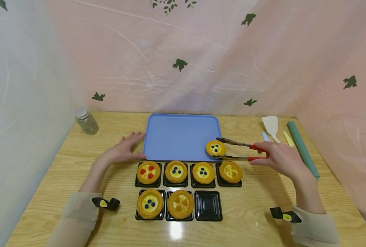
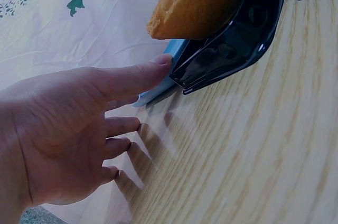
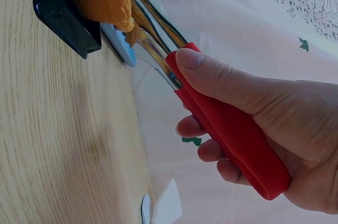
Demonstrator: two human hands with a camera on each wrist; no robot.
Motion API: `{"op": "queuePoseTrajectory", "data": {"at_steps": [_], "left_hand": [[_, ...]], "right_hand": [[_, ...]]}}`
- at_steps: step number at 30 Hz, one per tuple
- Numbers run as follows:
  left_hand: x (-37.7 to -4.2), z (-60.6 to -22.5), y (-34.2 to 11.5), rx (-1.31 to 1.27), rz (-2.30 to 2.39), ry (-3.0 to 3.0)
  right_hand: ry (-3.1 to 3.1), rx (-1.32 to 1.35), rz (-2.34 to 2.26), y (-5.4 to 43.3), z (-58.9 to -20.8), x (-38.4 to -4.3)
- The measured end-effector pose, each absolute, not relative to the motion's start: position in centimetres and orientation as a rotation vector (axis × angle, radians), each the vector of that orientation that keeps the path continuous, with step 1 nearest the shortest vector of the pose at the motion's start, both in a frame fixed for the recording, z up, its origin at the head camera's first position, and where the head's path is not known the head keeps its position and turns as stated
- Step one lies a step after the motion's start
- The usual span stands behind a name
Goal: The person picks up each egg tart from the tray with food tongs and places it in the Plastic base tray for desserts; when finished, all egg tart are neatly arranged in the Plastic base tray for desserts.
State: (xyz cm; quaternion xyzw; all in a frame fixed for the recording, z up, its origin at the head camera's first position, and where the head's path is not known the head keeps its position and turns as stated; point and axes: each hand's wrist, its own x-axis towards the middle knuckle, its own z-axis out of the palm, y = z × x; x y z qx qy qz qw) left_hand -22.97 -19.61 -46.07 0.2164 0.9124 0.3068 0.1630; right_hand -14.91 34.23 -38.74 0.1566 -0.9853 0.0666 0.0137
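Observation:
My right hand (image 1: 283,159) grips red-handled metal tongs (image 1: 236,158), thumb along one handle in the right wrist view. The tongs' tips lie on either side of a blueberry-topped egg tart (image 1: 215,148) at the right front corner of a blue tray (image 1: 176,137). My left hand (image 1: 124,149) is spread at the tray's left edge, with thumb and fingertips at its rim and nothing held. In front of the tray sit several tarts on black square plastic bases, among them a red-topped tart (image 1: 149,172) and an orange-slice tart (image 1: 230,172).
A bare black base (image 1: 208,206) ends the front row, beside another orange-slice tart (image 1: 180,204). A lidded glass jar (image 1: 87,121) stands at the back left. To the right lie a white spatula (image 1: 271,127), a blue knife (image 1: 265,136), a yellow knife (image 1: 288,139) and a green roll (image 1: 303,149).

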Motion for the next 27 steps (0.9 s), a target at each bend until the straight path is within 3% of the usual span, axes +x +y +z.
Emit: {"op": "queuePoseTrajectory", "data": {"at_steps": [27], "left_hand": [[-22.97,-46.01,-19.53,0.616,0.866,2.606]], "right_hand": [[-3.098,0.49,0.241,34.07,-38.73,-14.95]]}}
